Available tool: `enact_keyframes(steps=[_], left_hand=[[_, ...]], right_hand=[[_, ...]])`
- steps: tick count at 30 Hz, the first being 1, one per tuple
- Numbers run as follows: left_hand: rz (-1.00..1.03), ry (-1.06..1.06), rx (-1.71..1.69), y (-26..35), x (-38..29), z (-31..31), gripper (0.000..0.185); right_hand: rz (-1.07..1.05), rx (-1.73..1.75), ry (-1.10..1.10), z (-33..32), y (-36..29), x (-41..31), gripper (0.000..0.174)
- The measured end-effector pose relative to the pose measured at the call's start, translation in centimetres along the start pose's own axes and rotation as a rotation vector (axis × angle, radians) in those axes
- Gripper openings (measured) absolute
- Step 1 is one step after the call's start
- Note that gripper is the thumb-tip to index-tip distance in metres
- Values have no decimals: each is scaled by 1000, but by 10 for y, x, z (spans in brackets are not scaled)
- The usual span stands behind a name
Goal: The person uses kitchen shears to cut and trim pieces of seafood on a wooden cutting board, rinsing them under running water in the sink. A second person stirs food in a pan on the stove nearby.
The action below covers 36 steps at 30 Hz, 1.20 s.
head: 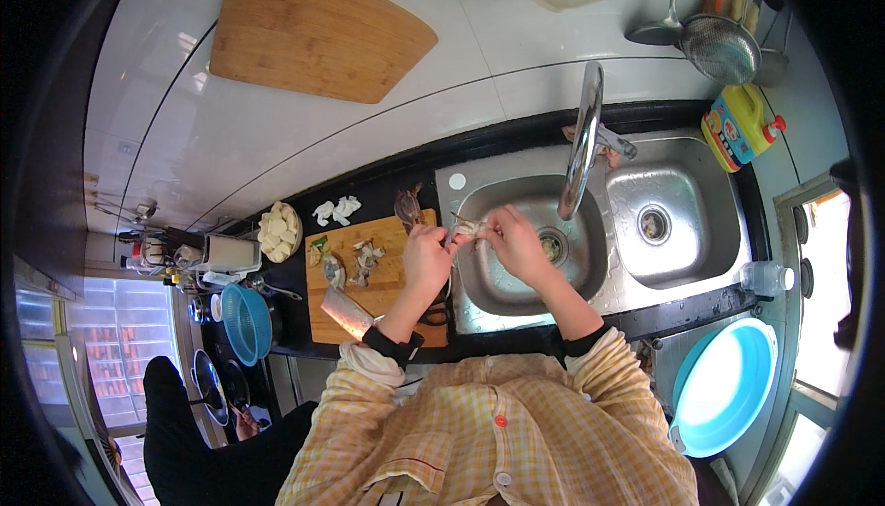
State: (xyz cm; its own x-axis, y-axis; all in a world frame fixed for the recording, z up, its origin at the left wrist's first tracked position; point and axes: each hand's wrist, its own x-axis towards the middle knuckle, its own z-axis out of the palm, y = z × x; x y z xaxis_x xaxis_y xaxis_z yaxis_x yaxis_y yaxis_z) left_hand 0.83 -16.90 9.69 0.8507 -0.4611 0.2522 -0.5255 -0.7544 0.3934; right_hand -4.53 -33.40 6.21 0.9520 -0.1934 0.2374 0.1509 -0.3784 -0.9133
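Observation:
Above the left edge of the left sink basin [484, 285], my left hand [426, 256] and my right hand [517, 245] grip a small, pale raw piece of meat or seafood [469, 228] between their fingertips. Its exact kind cannot be told. Under my left forearm lies a wooden cutting board [390, 250]. Grey chopped pieces [366, 262], a larger grey piece [334, 270] and green scraps [319, 244] rest on the board. A cleaver [344, 310] and black-handled scissors [435, 314] lie nearer me, partly hidden by my left arm. A dark raw piece [408, 207] sits at the board's far right corner.
A chrome faucet [584, 139] rises behind the basins. Left of the board are a bowl of white slices [279, 231] and a blue colander [247, 324]. Another person's hand [245, 425] is by the stove pan [209, 387]. A blue basin [724, 387] stands at right.

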Motion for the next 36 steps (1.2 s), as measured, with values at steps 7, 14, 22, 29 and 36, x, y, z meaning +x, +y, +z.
enact_keyframes(steps=[7,14,22,29,36], left_hand=[[-45,-26,-30,-7,-3,2,33],[-141,-82,-110,-15,2,3,29],[-197,-251,26,-27,-12,2,37],[-223,-332,-99,-12,-53,12,29],[-451,-419,-244,-8,-97,-7,24]], right_hand=[[-65,-36,-18,2,3,-11,17],[-75,-92,-37,11,18,-36,15],[406,-496,-140,-33,134,-67,14],[659,-818,-471,-21,229,-63,24],[841,-409,89,-2,286,-40,38]])
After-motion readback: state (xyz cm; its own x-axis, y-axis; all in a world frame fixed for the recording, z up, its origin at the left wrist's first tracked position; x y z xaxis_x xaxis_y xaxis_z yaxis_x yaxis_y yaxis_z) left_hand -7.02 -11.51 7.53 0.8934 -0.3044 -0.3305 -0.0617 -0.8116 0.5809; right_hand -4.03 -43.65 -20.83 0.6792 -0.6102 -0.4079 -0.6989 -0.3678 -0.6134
